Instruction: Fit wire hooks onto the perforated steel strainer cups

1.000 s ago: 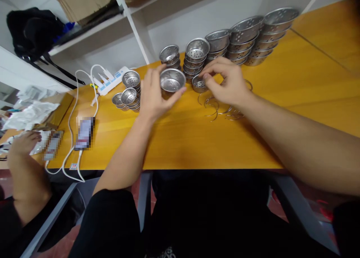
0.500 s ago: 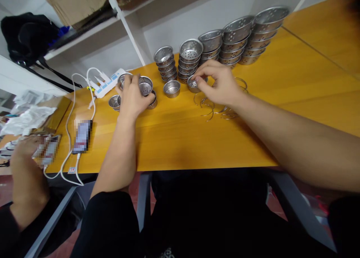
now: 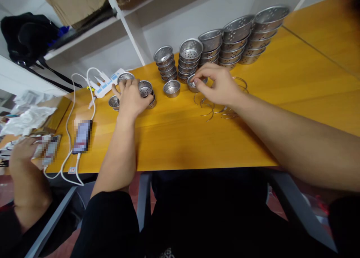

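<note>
My left hand (image 3: 131,97) rests over a cluster of small perforated steel cups at the left of the yellow table (image 3: 197,138). Its thumb and fingers curl round one small cup (image 3: 145,88) on top of a short stack, and its fingertips touch another cup (image 3: 125,77). With its fingers, my right hand (image 3: 222,86) pinches the rim of a small strainer cup (image 3: 192,84) standing on the table. Just below that hand lie several loose wire rings (image 3: 209,108). A single cup (image 3: 172,88) stands between my hands.
Stacks of strainer cups (image 3: 164,61) and larger perforated bowls (image 3: 242,31) line the table's back edge. At the left are a white power strip (image 3: 108,81), cables and a phone (image 3: 82,136). Another person's hand (image 3: 22,153) rests at the far left. Shelving stands behind.
My left hand set down the cup it held at the centre, moved left and took hold of a small cup in the left cluster. My right hand has stayed on its cup.
</note>
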Demonstrator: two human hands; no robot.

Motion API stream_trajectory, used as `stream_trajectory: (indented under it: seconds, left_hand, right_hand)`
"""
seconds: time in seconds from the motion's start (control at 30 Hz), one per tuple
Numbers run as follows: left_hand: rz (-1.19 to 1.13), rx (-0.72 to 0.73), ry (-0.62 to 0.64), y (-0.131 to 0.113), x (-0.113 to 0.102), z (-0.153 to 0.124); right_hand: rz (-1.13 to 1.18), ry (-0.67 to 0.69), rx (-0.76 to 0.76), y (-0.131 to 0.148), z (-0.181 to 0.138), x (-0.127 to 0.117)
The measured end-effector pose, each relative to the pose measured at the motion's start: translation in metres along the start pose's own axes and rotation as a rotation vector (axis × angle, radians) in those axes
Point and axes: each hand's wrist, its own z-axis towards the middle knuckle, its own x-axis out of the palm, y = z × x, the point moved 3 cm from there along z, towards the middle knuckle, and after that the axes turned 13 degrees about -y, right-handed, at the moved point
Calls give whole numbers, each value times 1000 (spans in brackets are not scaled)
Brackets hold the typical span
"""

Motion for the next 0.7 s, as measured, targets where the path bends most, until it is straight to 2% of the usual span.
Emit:
stream_trajectory:
  seconds: [0.13,0.3,0.4,0.5,0.57,0.7]
  left_hand:
    - [20,-17,52,-5,-1,-1]
    - [-90,26,-61,20,20,5]
    - [-150,74,-134,26,23,8]
    - [-219,158,-162,9,20,3]
    - [-283,247,-97,-13,24,-5]
    - [-421,369,93,-45,59,-29]
  right_hand:
    - [9,-19,-8,-2,1,1]
    - [-117,71,47,10,2,-2]
    - [-173,102,64,16,2,-5]
    - [-226,116,54,18,3,-6]
    - [-249,117,52,18,4,-6]
    - [-265,90,90,21,5,-9]
